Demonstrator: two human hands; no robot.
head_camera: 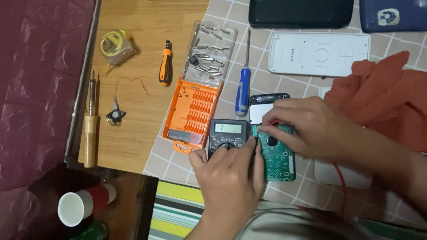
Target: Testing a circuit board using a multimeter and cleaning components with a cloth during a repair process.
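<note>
Head view: bench (133, 26) w/ bare wood on its left part, a beige checked cloth (231, 13) over the rest; dark red fabric at far left.

Green printed circuit board (278, 155) lies flat on the cloth, near centre, just right of the small black digital multimeter (227, 135). Board is a narrow rectangle, covered w/ small round solder pads, one larger dark round part near its upper half. Long axis runs away from the person, far end toward the dark open phone shell (267, 104) it touches, near end toward the person.

Left hand (229, 178) rests over the lower part of the meter, fingers curled together at the board's left edge; what they pinch is hidden. Right hand (307, 129) sits over the board's top, fingers pressed together on a thin red probe lead (272, 123).

Around: blue-handled screwdriver (242, 91) just above the meter, orange bit-set case (191, 115) w/ clear lid open to its left, orange-and-black driver handle (165, 66), wooden-handled soldering iron (90, 124), yellow tape measure (112, 43), white device back cover (318, 53), rust-orange cloth (387, 93), red-and-white paper cup (84, 203) below the bench edge.
</note>
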